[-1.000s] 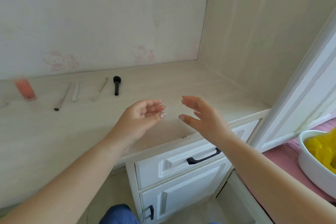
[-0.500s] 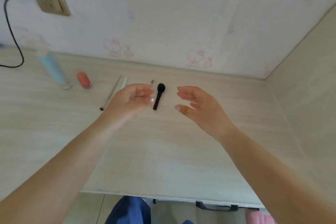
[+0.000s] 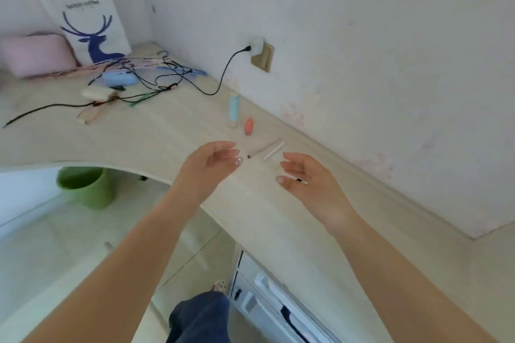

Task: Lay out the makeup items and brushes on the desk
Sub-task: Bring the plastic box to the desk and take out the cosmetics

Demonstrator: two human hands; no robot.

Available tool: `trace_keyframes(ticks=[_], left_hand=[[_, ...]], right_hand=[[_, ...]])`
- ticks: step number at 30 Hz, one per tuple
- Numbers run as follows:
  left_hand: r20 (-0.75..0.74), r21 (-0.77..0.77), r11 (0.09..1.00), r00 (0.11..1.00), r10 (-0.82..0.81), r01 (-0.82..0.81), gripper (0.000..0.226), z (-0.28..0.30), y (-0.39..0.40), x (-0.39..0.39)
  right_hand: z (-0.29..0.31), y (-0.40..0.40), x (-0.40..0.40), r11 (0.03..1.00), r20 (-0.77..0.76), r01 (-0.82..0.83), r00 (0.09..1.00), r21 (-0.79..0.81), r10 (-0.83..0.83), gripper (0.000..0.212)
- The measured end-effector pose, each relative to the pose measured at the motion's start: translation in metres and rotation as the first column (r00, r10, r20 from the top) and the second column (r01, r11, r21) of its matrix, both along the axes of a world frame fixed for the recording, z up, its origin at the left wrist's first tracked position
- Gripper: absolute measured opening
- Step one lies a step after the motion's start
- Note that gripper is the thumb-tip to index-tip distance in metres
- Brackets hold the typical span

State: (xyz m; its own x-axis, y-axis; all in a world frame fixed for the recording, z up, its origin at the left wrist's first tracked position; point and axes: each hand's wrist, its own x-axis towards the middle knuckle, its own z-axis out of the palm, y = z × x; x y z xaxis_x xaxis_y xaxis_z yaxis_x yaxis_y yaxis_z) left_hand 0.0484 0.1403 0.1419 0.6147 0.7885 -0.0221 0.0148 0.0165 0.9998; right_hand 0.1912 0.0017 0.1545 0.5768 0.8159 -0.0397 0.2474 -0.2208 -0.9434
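The desk is pale beige woodgrain. On it lie a light blue tube, an orange-red stick, a brown pencil and a white pencil. The bin is green, the cushion pink, the bag white with a navy deer, and the cable black.

Far left: pink cushion; white deer-print bag against wall
Desk: tangled cables
Wall: outlet with plug
Floor: green bin
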Motion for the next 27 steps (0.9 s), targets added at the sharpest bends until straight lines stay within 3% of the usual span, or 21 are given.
trace_keyframes(ticks=[6,13,21,27], left_hand=[[-0.038,-0.019,0.969,0.968,0.247,-0.248,0.025,0.003,-0.069,-0.115],[-0.065,0.008,0.820,0.818,0.571,-0.572,0.023,0.017,-0.106,-0.250],[0.017,0.026,0.531,0.531,0.847,-0.847,0.026,0.046,-0.173,-0.436],[0.022,0.074,0.380,0.383,0.924,-0.922,0.026,0.057,-0.225,-0.600]], right_hand=[[0.007,-0.015,-0.080,0.957,0.001,-0.289,0.957,0.011,0.289,0.037],[0.014,0.006,-0.189,0.828,-0.002,-0.561,0.828,-0.008,0.561,0.041],[0.030,0.023,-0.382,0.551,-0.008,-0.834,0.551,0.038,0.835,0.039],[0.041,0.012,-0.562,0.378,0.009,-0.919,0.381,0.113,0.925,0.039]])
